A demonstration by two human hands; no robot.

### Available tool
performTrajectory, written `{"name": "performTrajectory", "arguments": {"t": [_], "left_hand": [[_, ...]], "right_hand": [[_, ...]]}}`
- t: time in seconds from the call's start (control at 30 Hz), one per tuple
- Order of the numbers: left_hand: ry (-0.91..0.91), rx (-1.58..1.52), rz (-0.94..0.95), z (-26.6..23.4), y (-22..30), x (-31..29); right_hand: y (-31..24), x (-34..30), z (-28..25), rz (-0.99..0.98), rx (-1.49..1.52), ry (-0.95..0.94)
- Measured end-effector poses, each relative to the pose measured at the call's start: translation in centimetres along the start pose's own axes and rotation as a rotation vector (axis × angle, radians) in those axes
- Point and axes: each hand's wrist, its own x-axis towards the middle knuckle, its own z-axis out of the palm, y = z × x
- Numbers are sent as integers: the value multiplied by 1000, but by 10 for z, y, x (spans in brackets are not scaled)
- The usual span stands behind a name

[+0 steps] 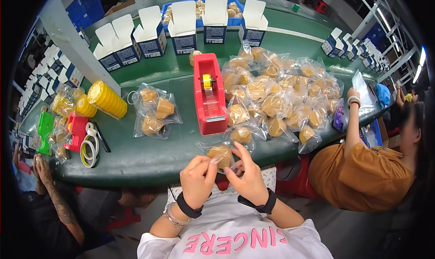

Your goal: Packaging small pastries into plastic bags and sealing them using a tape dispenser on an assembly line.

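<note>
One clear bag (220,155) of yellow parts, pinched between left hand (197,181) and right hand (247,177) — just below one red tape dispenser (209,93), six open boxes (183,28) beyond it — bag pile (281,95) to its right.

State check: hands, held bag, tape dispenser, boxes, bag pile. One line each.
Left hand: pinching the small clear plastic bag with a yellow part at the table edge.
Right hand: gripping the same bag.
Red tape dispenser: upright, yellow roll loaded.
Blue-and-white cardboard boxes: standing, top flaps open.
Pile of clear bagged yellow parts: heaped loosely on green table.
</note>
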Motion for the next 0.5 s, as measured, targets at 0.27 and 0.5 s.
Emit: {"name": "performTrajectory", "arguments": {"t": [0.27, 0.5], "left_hand": [[42, 109, 272, -4, -12, -43], [21, 125, 231, -10, -23, -48]], "right_hand": [[36, 0, 10, -354, -365, 171], [41, 7, 26, -452, -326, 327]]}}
